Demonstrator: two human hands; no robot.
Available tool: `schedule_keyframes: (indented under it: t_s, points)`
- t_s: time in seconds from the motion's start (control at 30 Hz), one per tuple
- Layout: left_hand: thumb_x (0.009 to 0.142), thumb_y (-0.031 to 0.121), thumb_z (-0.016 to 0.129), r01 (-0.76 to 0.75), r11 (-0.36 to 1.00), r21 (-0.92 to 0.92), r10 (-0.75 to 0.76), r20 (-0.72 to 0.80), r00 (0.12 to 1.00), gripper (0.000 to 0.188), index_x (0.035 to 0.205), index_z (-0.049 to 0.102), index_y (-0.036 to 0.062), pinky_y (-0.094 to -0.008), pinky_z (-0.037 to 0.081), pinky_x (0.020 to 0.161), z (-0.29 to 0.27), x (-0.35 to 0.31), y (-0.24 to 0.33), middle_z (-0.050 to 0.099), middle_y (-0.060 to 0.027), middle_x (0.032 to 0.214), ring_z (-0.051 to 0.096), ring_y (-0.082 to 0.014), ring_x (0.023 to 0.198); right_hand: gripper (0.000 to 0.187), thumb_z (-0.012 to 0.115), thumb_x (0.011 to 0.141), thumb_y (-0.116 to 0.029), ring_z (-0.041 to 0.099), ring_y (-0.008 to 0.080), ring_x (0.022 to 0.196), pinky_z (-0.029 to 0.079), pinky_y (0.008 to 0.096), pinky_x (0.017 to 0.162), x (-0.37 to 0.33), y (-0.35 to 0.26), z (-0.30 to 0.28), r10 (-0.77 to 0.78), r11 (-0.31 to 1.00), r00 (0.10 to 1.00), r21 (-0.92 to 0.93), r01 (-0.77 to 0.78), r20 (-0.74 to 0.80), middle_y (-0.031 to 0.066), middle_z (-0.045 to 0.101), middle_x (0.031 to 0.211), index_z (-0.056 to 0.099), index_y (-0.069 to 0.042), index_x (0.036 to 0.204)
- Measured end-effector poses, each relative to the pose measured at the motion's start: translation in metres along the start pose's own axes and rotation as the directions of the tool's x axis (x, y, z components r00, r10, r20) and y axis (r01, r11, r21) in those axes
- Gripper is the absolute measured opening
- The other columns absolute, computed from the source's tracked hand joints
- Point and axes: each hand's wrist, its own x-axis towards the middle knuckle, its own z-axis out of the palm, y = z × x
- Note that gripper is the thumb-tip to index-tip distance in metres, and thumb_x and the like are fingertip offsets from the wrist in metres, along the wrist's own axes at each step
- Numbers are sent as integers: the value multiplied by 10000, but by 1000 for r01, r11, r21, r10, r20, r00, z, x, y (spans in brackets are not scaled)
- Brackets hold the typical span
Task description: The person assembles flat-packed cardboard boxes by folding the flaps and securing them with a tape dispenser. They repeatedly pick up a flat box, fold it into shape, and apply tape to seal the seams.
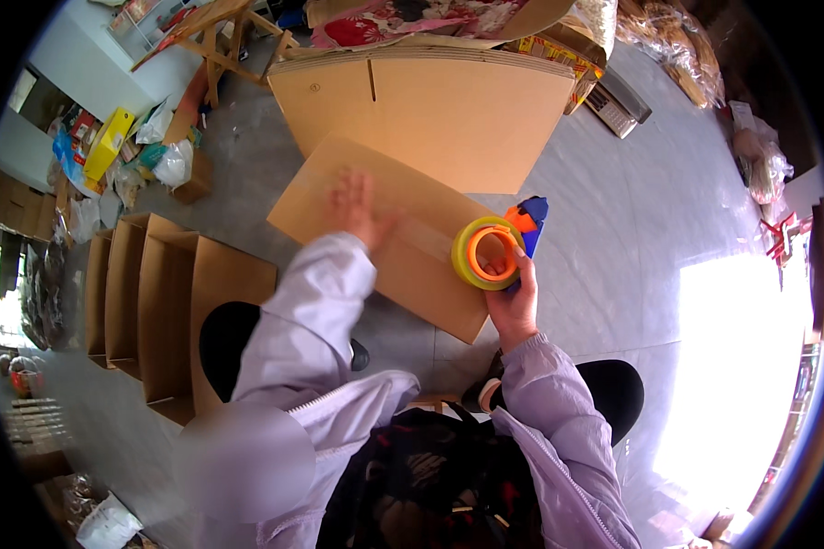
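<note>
1. Right hand (513, 306), at 1 o'clock and nearer the body, is clamped on a tape dispenser (507, 236) over the carton's 4 o'clock end
2. Cardboard carton (421, 256) lies at 12 o'clock, long axis from 10 to 4
3. Left hand (359, 215), fingers slightly apart, hovers or rests at 11; blur hides contact

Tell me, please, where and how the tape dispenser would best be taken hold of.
Probably grip the tape dispenser by the near right part of its ring, coming from the near right, as the right hand does. Its hollow orange core leaves room for fingers, while the blue and orange head juts out at the far right, so is likely best left free.
</note>
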Motion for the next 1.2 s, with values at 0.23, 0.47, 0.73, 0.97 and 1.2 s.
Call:
schedule_keyframes:
  t_s: [0.23,0.47,0.73,0.97,1.2]
  points:
    - [793,736,532,522,782,-340,-309,516,799,919,1373,462,27,-362,400,1017,-57,67,-125,529,-185,1344,518,-320,1224,333,618,888,-254,580,203,997,458,372,946,3,-4,-8,25,998,999,65,-23,-36,52,615,1075,573,-69,1162]
    - [926,626,440,727,122,-675,79,737,671,694,1355,509,84,-337,426,982,-50,37,-126,543,-37,1347,524,-199,1199,496,612,847,-354,571,267,1154,444,411,1000,-7,-43,-53,-255,932,943,207,299,-213,78,604,1251,552,-66,1246]
    - [1017,519,301,686,-426,-590,382,570,728,590,1449,382,127,-304,380,1045,6,-15,-182,445,-23,1437,416,-171,1307,471,622,863,-322,594,245,1112,464,390,974,-2,-31,-93,-363,904,916,174,391,-171,70,613,1235,544,-89,1264]
    - [1007,465,397,494,-550,-673,123,520,845,495,1319,524,102,-309,462,942,-89,-75,-75,575,-8,1283,546,-170,1150,520,627,848,-375,599,285,1044,499,429,901,-109,-127,3,-790,604,608,-69,794,79,114,604,1216,518,-101,1276]
    - [976,429,445,-185,-659,-729,-130,-132,983,441,1218,565,81,-419,498,895,-179,-94,-122,627,-59,1182,597,-244,1060,533,629,841,-389,594,283,1033,500,430,888,-117,-143,100,-796,540,469,98,836,383,120,605,1201,518,-98,1274]
